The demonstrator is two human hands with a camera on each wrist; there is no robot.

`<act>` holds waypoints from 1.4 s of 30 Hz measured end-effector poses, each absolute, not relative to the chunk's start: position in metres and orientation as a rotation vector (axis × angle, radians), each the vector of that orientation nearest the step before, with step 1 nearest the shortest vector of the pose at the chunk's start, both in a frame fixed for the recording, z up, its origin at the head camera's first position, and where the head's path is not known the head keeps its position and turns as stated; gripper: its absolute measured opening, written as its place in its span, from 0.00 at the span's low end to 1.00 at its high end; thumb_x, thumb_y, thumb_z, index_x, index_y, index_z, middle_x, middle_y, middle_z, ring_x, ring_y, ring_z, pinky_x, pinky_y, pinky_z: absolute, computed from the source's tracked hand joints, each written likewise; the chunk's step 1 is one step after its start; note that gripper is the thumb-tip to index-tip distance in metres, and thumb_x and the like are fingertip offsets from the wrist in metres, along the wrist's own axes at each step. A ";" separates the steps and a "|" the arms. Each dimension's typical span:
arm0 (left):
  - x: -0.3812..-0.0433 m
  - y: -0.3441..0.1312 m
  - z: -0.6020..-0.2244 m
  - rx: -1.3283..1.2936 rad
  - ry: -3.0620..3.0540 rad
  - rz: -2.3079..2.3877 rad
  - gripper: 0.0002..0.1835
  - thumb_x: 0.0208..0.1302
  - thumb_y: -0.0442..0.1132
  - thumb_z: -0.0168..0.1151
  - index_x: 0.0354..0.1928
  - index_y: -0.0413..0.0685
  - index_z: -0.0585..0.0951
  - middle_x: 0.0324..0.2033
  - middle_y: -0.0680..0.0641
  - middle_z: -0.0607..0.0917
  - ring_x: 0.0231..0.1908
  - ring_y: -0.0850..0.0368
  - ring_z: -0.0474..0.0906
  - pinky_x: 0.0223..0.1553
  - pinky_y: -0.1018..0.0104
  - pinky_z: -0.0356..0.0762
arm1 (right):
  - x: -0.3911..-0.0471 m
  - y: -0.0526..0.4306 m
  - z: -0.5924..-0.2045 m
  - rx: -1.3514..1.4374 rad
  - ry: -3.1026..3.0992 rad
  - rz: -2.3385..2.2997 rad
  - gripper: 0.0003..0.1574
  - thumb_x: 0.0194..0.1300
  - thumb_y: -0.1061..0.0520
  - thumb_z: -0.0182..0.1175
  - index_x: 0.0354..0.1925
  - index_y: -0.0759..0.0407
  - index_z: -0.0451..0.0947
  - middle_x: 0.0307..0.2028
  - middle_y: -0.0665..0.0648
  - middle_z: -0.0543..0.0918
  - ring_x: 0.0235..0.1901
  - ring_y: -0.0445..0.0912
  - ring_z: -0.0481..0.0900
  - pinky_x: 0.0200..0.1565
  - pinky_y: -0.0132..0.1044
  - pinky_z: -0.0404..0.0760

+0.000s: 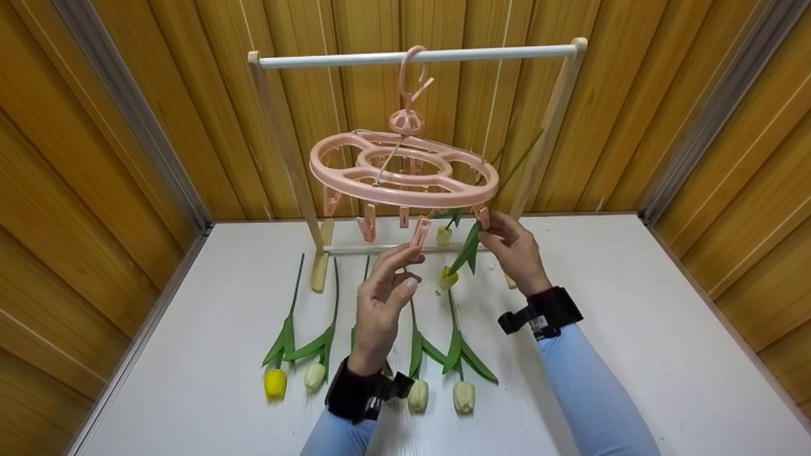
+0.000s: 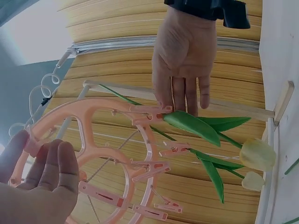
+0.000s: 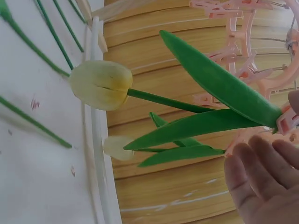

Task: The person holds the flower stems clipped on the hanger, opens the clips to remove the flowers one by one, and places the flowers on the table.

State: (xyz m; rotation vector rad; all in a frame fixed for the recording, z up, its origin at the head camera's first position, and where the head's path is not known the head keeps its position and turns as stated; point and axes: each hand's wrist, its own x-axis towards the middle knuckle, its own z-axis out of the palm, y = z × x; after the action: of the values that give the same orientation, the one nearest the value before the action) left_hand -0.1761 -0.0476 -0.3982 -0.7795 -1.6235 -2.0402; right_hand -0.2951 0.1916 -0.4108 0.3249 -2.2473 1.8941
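Yellow tulip hanging head-down from a pink clip on the peg hanger, stem running up past the rim; right hand pinching that clip and the stem at its grip; left hand just beside, fingers closed on a neighbouring clip; second pale tulip hung just behind; below both hands, four more tulips flat on the white bench; hanger hooked over the rack rail. Likely risks: stem slipping out if the clip bites only the leaf; hanger tilting or swinging under an uneven pull, shaking the hung tulips loose.
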 end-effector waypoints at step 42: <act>-0.190 -0.023 -0.410 -0.656 -1.848 -2.045 0.22 0.75 0.31 0.57 0.68 0.32 0.72 0.64 0.34 0.75 0.62 0.41 0.73 0.58 0.59 0.73 | -0.227 0.167 -0.411 0.687 -2.116 1.730 0.17 0.69 0.72 0.61 0.56 0.72 0.76 0.47 0.66 0.83 0.46 0.44 0.83 0.50 0.31 0.80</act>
State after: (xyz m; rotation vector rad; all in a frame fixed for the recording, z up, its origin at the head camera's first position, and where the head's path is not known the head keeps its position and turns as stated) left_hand -0.1901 -0.0228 -0.4099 -0.6558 -1.8482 -2.0454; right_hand -0.2272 0.1668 -0.4107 0.6871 -2.1155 1.7304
